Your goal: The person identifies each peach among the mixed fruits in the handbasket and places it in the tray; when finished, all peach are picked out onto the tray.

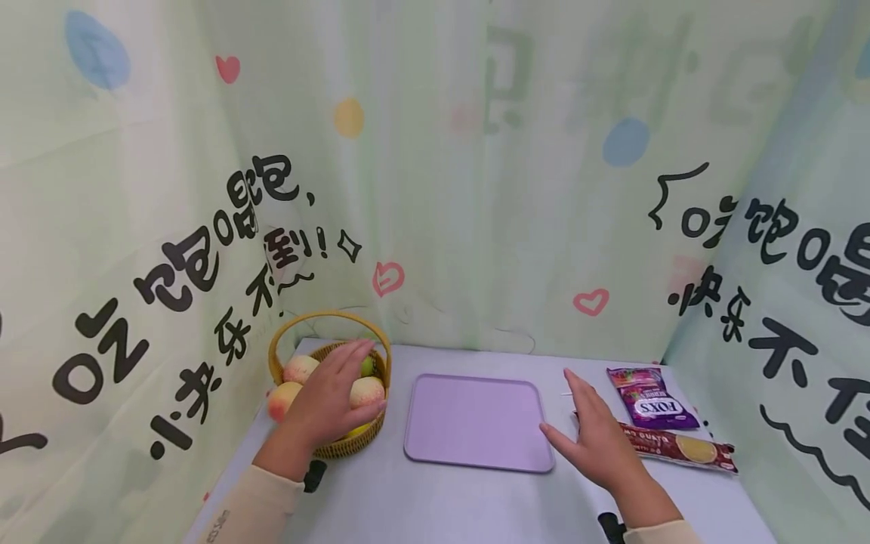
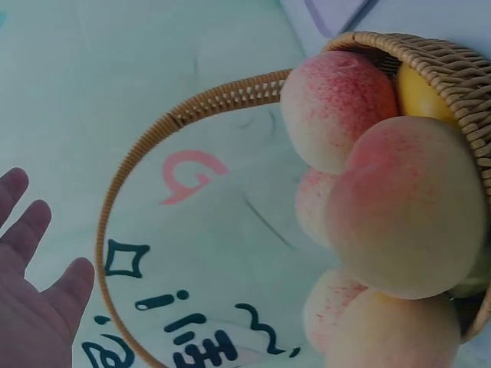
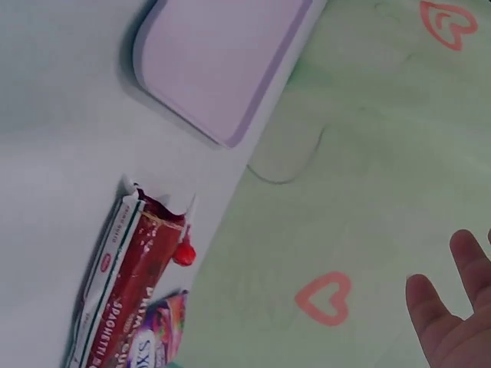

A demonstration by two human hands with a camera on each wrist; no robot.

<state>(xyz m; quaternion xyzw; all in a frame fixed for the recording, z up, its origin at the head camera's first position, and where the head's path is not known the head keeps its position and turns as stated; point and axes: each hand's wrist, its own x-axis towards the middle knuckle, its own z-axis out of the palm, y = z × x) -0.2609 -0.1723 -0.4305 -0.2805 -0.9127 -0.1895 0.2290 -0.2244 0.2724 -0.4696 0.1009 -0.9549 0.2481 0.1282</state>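
My left hand [image 1: 329, 400] is held over a wicker basket [image 1: 348, 447] at the left, fingers extended, gripping nothing. The basket holds several peaches [image 2: 406, 207], a yellow fruit [image 2: 422, 93] and a green fruit [image 1: 368, 366]; its arched handle [image 2: 115, 192] stands up. Off to the right, my right hand [image 1: 598, 442] hovers with thumb and fingers spread, holding nothing. It partly hides a long red-brown packet [image 1: 686, 447]. Beyond that packet lies a purple FOX'S bag [image 1: 651, 398]. Between the hands is a flat lilac tray [image 1: 479, 423].
A small red round thing [image 3: 184, 254] lies beside the long packet in the right wrist view. Pale printed curtains [image 1: 435, 189] enclose the white table [image 1: 435, 506] at the back and on both sides.
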